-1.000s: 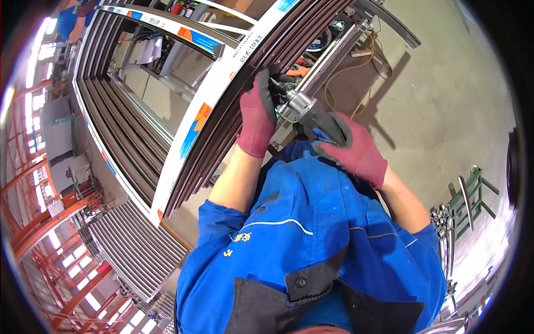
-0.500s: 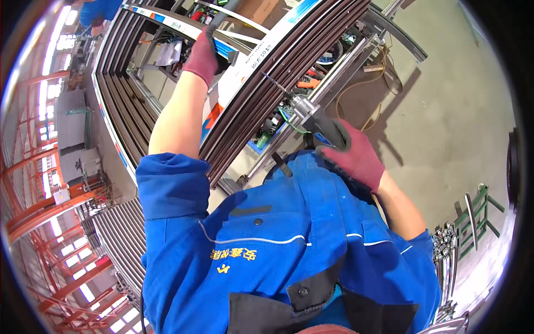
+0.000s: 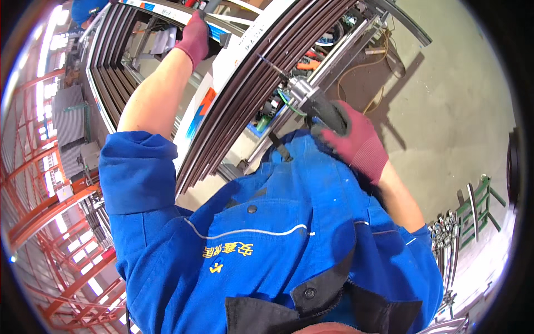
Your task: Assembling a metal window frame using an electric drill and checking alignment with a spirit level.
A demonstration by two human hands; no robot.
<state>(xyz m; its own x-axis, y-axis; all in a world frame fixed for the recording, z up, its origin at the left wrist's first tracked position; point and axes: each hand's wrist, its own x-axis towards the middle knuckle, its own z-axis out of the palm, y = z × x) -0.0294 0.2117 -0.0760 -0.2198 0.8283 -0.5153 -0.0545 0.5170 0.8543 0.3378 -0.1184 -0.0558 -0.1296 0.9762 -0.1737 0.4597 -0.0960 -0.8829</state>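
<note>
My right hand (image 3: 359,139), in a maroon glove with dark palm and fingers, is wrapped round a cordless drill (image 3: 322,108) with a silver chuck. Its long thin bit (image 3: 272,65) points up and left over a stack of dark brown curved profiles (image 3: 239,111). On the left, my other arm reaches far forward. My gloved left hand (image 3: 193,39) is closed at the white-filmed frame bars; its fingertips, and what they grip, are hidden. Beside it a small black block (image 3: 225,40) sits at the edge of the white film-covered profile (image 3: 231,67).
Under the profiles a metal rack holds a blue tray (image 3: 258,127) and an orange-handled tool (image 3: 307,64). A hose (image 3: 356,68) lies on the floor at the right. A green metal stand (image 3: 481,209) is farther right. Another person in blue (image 3: 86,10) is at the far left.
The whole view has shifted, so the frames and both hands appear higher and slightly left. My right hand still holds the drill; my left stays at the frame.
</note>
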